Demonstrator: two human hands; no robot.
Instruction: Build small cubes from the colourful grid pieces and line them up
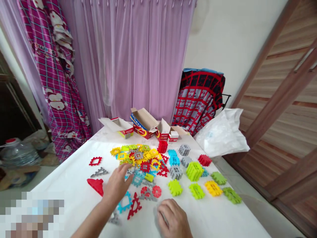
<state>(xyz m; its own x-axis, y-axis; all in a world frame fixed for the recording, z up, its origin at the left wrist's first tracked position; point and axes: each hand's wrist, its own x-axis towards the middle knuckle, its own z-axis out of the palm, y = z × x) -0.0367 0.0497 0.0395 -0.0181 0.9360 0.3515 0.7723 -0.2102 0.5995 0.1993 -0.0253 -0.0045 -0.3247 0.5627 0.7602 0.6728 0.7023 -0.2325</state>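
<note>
My left hand (117, 181) reaches over the near left edge of a pile of interlocking plastic building pieces (141, 157), thumb apart from the fingers, holding nothing I can see. Closed in a loose fist, my right hand (173, 218) rests on the table with nothing showing in it. Between the hands lie a red triangular piece (135, 205), a blue square frame (125, 202) and a grey piece with red round parts (148, 194). A red piece (96, 185) sits left of my left wrist. Stacked green pieces (194, 171) stand to the right.
Opened cardboard boxes (146, 120) line the table's back edge. More sorted pieces, such as a yellow stack (213, 188) and a grey stack (176, 172), sit at right. A white plastic bag (223, 132) is beyond the right edge of the white table (74, 185).
</note>
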